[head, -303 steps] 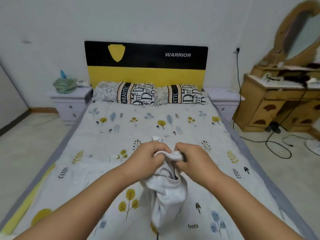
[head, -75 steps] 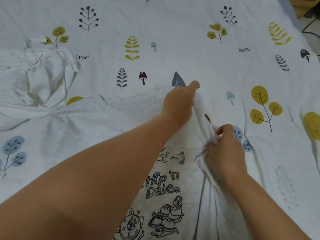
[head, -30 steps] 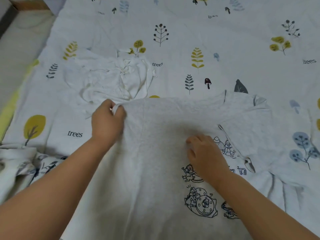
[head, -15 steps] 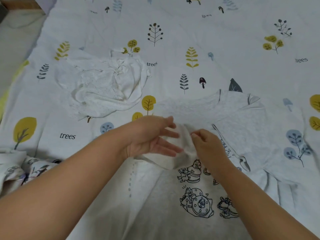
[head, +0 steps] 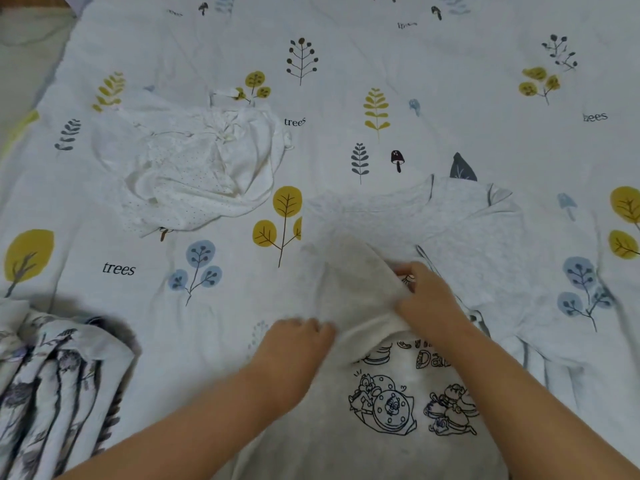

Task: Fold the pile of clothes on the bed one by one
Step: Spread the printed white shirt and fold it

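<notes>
One pale grey T-shirt (head: 467,237), cartoon print, sleeve folded inward

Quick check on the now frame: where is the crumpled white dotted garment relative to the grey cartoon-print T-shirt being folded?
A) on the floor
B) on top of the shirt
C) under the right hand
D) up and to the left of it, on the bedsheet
D: the crumpled white dotted garment lies on the bedsheet, apart from the grey T-shirt, above and left of it in the view.
</notes>
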### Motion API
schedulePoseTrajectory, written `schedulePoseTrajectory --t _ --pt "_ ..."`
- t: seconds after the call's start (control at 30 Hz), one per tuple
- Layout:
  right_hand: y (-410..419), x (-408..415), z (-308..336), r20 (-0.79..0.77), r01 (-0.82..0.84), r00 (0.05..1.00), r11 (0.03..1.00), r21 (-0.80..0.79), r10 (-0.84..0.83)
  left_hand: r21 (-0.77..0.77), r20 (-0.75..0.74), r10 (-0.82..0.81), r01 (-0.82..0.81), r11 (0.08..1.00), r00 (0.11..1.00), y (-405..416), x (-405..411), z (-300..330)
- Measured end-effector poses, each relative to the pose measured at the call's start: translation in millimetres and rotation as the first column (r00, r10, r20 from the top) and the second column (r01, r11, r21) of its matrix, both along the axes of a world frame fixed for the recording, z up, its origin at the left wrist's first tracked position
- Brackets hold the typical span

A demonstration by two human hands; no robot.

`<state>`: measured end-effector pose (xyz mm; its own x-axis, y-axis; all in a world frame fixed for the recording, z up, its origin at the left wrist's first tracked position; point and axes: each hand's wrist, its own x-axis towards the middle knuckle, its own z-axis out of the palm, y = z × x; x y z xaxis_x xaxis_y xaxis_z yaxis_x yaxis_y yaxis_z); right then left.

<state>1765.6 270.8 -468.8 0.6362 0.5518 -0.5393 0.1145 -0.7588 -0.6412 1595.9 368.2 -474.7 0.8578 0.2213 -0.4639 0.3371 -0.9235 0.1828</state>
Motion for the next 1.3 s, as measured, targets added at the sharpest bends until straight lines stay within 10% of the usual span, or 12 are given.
schedulePoseTrajectory --t 0.2,0.37,0.6,0.8,0.97,1.3 --pt "14 11 5 0.431 -0.141 0.859 0.937 -0.320 0.277 -0.183 0.052 0.263 -0.250 0.951 0.963 -16 -9 8" --pt "67 6 -7 0.424 -0.276 0.833 0.931 -0.240 0.356 -0.056 0.119 0.573 -0.571 0.819 0.811 -8 -14 -7" --pt "105 11 -22 0.340 -0.329 0.851 0.912 -0.247 0.399 -0.162 0.120 0.593 -0.573 0.803 0.797 -4 -12 -29" --pt "143 3 -17 0.431 -0.246 0.893 0.943 0.225 0.130 -0.404 0.213 0.940 -0.852 0.333 0.266 21 -32 -30" --pt "133 5 -26 0.530 -0.260 0.779 0.942 -0.213 0.335 -0.277 0.094 0.919 -0.877 0.392 0.382 37 -37 -33" --pt "-28 120 -9 0.639 0.385 0.747 0.902 -0.193 -0.182 -0.372 0.265 0.857 -0.773 0.514 0.442 90 60 -31"
